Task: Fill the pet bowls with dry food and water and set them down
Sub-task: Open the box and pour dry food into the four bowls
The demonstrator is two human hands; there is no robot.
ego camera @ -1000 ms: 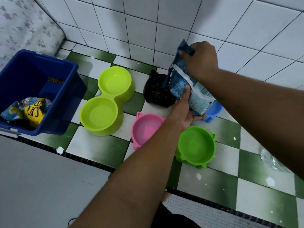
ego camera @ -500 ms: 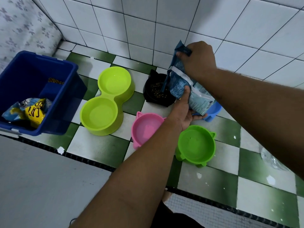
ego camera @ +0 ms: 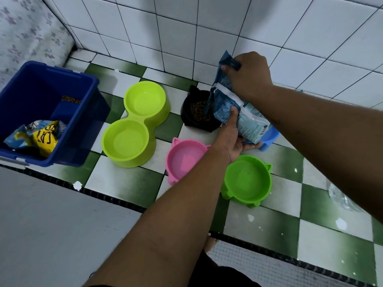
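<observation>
A blue food bag (ego camera: 228,108) is tilted with its mouth over the black cat-eared bowl (ego camera: 187,119), which holds brown kibble. My right hand (ego camera: 248,77) grips the bag's upper end. My left hand (ego camera: 231,139) supports the bag from below, thumb on its side. A lime double bowl (ego camera: 134,123), a pink cat-eared bowl (ego camera: 186,160) and a green cat-eared bowl (ego camera: 247,180) stand empty on the checked floor. A blue bowl (ego camera: 269,139) is mostly hidden behind the bag.
A dark blue bin (ego camera: 41,112) at the left holds a yellow and blue food packet (ego camera: 39,135). White tiled wall (ego camera: 207,27) rises right behind the bowls. A clear plastic bottle (ego camera: 339,198) lies at the right, partly behind my right arm. A grey step edges the floor.
The bag stays tilted over the black bowl and more kibble shows in it. Both hands hold almost the same place.
</observation>
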